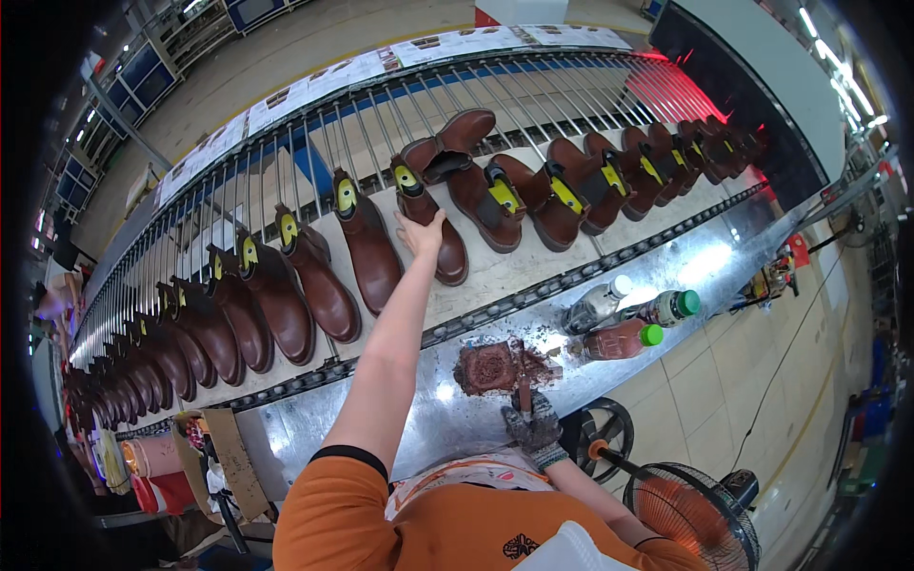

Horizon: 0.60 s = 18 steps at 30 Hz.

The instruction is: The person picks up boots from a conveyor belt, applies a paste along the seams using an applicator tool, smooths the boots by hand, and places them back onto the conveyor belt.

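My bare left hand (422, 233) reaches over the conveyor and grips a brown ankle boot (447, 249) across its instep, fingers on the upper. The boot stands upright with its toe toward me. To its left is another brown boot (371, 257); to its right, a boot lying tilted (466, 133) rests by several more. My right hand (535, 428), in a stained grey glove, is closed around the handle of a brown-caked brush (524, 388) low over the metal ledge. The brush's head lies beside a square, brown-smeared pad (487, 367).
Several brown boots line the conveyor (333, 224) both ways. Three bottles stand on the metal ledge (419, 419): a clear one (595, 305), a green-capped one (666, 308) and a reddish-brown one (614, 343). A fan (681, 514) stands at lower right, a cardboard box (238, 466) at lower left.
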Motion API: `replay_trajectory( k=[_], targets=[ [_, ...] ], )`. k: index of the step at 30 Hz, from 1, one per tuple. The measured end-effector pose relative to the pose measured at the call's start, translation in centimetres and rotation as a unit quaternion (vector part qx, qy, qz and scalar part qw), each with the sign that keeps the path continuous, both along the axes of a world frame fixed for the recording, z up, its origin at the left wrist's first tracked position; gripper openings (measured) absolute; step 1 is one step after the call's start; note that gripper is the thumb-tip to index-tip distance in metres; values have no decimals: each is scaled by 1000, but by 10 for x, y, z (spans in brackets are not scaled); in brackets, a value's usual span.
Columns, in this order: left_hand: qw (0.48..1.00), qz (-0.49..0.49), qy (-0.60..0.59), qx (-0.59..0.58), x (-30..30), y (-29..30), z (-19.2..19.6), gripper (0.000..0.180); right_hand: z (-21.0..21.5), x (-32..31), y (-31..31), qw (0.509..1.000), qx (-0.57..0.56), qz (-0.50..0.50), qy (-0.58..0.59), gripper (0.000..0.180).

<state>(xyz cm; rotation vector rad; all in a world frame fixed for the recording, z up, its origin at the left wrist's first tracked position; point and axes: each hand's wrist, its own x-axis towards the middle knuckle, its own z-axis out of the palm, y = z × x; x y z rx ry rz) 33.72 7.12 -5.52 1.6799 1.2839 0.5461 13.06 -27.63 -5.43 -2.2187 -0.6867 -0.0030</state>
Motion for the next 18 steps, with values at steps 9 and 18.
replay_trajectory(
  k=[9, 18],
  targets=[
    [992, -66, 60, 92, -30, -13, 23, 92, -9, -1, -6, 999, -2, 16, -30, 33],
    [976, -94, -192, 44, -21, 14, 33, 56, -4, -2, -4, 997, -11, 42, -56, 33]
  ],
)
